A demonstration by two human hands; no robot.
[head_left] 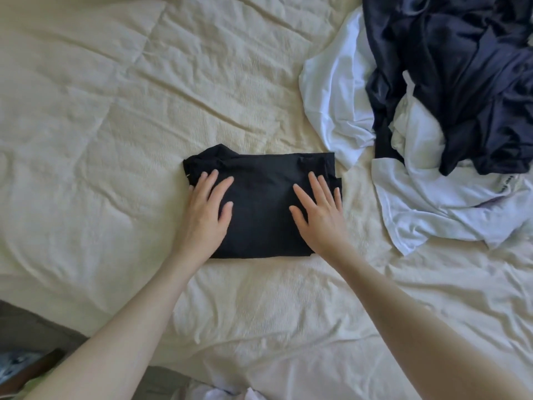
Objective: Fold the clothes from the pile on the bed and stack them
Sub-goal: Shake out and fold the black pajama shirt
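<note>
Straight, spread fingers point(215, 183) of the left hand point(206, 210) and right hand point(318, 209) are pressed flat on a folded black garment point(261, 206) at frame centre; nothing is gripped. This one piece appears finished. The pile point(447, 111) at upper right, dark and white clothes, is judged still unfolded on the bed point(115, 111); no stack is seen.

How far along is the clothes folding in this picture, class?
Done: one black garment lies folded into a rectangle on the bed. In hand: the left hand and right hand press flat on it. Left: the dark and white pile at right is unfolded; no stack shows yet.
</note>
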